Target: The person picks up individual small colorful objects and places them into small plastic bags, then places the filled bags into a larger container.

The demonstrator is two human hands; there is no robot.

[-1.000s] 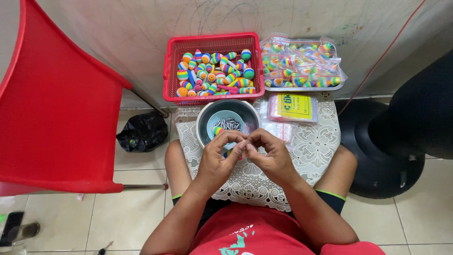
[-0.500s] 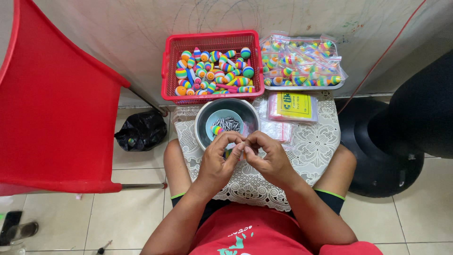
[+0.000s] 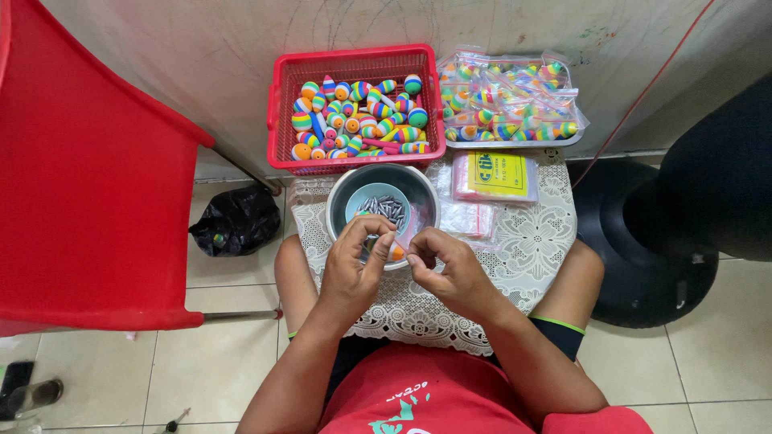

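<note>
My left hand [image 3: 354, 261] and my right hand [image 3: 446, 269] meet over the near rim of a metal bowl [image 3: 342, 201], fingertips pinched together. Between them sits a small orange and rainbow-striped float [image 3: 396, 251] with what looks like a thin clear bag. Inside the bowl a small blue dish [image 3: 363, 198] holds several grey metal weights [image 3: 386, 209]. The bowl stands on a white lace cloth [image 3: 531, 241] laid over my lap.
A red plastic basket [image 3: 283, 112] full of striped floats stands behind the bowl against the wall. A tray [image 3: 515, 142] of bagged floats sits to its right, packs of small clear bags [image 3: 494, 177] below it. A red chair [image 3: 88, 201] stands left, a black bag [image 3: 235, 221] on the floor.
My hands have stayed together at the bowl's near rim, with only small finger movements on the float. Nothing else has shifted.
</note>
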